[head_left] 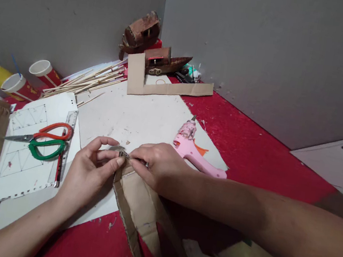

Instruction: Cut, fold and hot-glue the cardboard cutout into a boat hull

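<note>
Fingers (111, 168) grip cardboard (136, 200); one cup (26, 91) holds a stick (16, 65).

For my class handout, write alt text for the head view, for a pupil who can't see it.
A person's left hand and right hand pinch one end of a folded cardboard piece. A pink hot-glue gun lies beyond the right hand; orange-and-green-handled scissors lie left, across a ruler and a sheet of line drawings.

Brown cardboard piece (138, 198), folded into long strips; far end pinched at the fingertips of the left hand (87, 172) and right hand (164, 168); corrugated edge bare on the side nearer the left; middle panel creased, running back toward the wearer.
</note>
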`<action>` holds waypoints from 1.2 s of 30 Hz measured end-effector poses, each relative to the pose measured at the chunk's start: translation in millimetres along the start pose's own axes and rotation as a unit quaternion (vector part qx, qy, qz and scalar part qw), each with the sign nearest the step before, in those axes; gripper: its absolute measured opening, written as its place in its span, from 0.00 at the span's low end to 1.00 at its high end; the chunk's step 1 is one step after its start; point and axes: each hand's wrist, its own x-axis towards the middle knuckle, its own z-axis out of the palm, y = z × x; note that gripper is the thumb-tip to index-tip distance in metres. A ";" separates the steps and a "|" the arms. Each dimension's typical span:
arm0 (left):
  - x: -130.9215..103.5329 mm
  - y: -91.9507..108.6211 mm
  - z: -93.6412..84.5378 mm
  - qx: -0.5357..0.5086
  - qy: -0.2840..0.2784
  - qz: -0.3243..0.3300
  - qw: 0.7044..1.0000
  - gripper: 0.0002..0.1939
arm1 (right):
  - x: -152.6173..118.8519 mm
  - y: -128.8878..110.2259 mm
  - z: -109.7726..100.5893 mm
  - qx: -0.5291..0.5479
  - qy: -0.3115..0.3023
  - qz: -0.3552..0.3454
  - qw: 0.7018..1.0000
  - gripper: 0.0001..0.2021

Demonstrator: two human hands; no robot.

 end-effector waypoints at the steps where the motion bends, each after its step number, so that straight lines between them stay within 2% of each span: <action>1: -2.4 1.8 0.8 0.002 0.002 -0.001 1.000 0.18 | 0.0 0.2 0.8 -0.006 -0.001 -0.001 1.000 0.09; 6: -5.0 6.2 -1.8 -0.024 -0.010 -0.023 0.999 0.21 | 0.1 0.8 3.3 -0.040 0.004 -0.008 0.999 0.10; 10: -0.7 5.3 -7.2 -0.056 -0.024 -0.040 0.997 0.22 | -0.1 1.6 2.9 -0.023 0.011 -0.012 1.000 0.10; 18: 5.6 3.7 -12.8 -0.099 -0.013 -0.063 0.993 0.13 | -0.5 2.7 4.8 0.008 0.050 -0.021 0.998 0.10; 25: 0.9 3.7 -11.1 0.051 -0.024 0.023 0.998 0.08 | -1.6 3.8 5.9 0.029 0.068 -0.033 0.997 0.10; 36: -8.8 -4.3 -1.2 0.019 -0.052 0.016 0.998 0.10 | -1.0 -2.0 1.8 -0.029 0.032 -0.059 0.997 0.11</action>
